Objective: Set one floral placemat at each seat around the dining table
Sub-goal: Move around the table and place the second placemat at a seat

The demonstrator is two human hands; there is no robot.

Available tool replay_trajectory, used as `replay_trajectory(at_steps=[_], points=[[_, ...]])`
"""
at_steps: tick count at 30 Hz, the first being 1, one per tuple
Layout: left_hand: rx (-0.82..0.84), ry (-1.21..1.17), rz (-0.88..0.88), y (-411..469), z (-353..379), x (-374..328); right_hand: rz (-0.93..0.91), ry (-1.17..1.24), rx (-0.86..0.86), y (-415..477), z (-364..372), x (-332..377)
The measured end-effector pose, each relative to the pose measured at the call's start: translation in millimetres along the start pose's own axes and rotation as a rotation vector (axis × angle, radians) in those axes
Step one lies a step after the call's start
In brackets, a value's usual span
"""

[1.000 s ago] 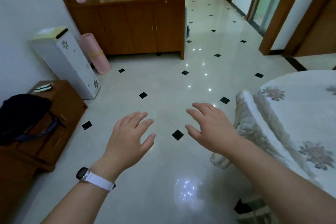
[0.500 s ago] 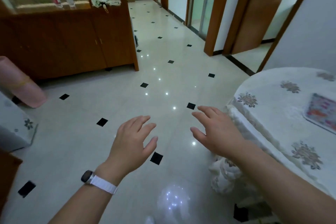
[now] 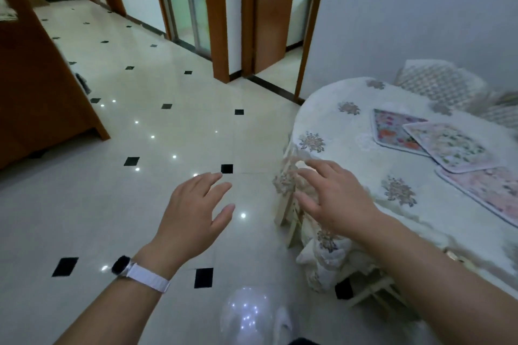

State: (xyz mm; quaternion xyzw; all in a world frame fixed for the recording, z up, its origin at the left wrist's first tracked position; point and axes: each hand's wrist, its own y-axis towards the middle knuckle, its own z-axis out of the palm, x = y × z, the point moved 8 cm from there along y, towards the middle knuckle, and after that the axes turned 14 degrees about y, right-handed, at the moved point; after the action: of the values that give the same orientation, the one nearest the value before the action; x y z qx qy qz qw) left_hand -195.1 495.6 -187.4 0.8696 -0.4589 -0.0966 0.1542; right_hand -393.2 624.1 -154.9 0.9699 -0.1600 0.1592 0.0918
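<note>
A round dining table with a white flowered cloth stands at the right. Three floral placemats lie overlapping on it: a blue-pink one farthest, a pale one across it, and a pink one nearest the right edge. My left hand, with a white watch on its wrist, hovers open over the tiled floor. My right hand is open with fingers spread, above the table's near-left edge and a draped chair. Neither hand holds anything.
A covered chair back stands behind the table by the grey wall. A wooden cabinet is at the left. Doorways with brown frames open at the back. Glossy tiled floor stretches between the cabinet and the table.
The view has swung right: the cabinet slid to the left edge, and the table with its placemats came into sight. Both hands stay open and empty, the right one now over the table's edge.
</note>
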Motion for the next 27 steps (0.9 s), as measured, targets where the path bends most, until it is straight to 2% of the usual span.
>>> replay_trajectory(at_steps=[7,13,21,27], points=[[0.038,-0.024,0.111,77,42,-14,0.118,0.049,-0.033,39,13,-56],[0.102,0.022,0.152,169,79,-8,0.151,0.111,-0.025,120,26,-111],[0.070,0.050,0.228,310,108,-26,0.193,0.165,-0.067,210,4,-189],[0.088,0.026,0.327,375,137,-59,0.263,0.166,-0.086,231,-11,-242]])
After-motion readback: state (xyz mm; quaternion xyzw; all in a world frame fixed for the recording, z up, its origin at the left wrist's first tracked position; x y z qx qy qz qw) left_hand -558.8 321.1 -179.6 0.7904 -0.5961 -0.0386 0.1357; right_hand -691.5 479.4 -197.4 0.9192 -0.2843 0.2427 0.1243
